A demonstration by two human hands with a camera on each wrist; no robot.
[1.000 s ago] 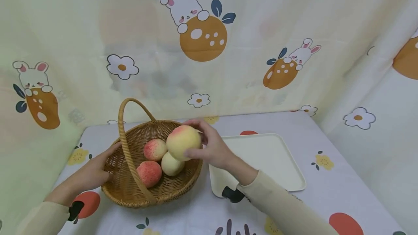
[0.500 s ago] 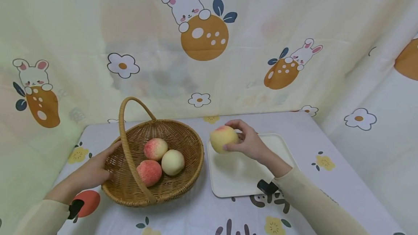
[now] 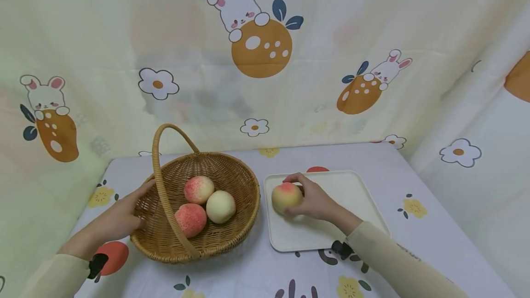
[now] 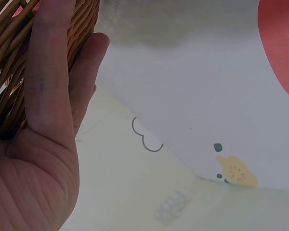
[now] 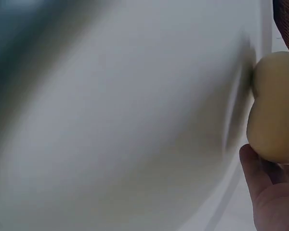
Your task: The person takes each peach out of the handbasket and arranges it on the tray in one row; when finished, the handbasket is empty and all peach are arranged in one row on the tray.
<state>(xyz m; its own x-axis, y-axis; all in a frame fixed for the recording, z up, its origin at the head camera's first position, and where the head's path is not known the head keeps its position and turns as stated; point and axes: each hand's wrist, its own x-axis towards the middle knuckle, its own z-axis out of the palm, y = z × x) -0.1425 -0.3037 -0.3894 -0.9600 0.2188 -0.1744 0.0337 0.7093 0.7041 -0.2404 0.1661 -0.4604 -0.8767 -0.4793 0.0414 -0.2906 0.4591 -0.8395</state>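
The right hand (image 3: 318, 201) curls its fingers round the peach (image 3: 285, 199) on their left, over the tray's (image 3: 296, 238) left end, while the left hand (image 3: 117, 217) grips the basket's (image 3: 244, 197) left side.

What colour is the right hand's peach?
Yellowish peach with a reddish top; head view shows it best.
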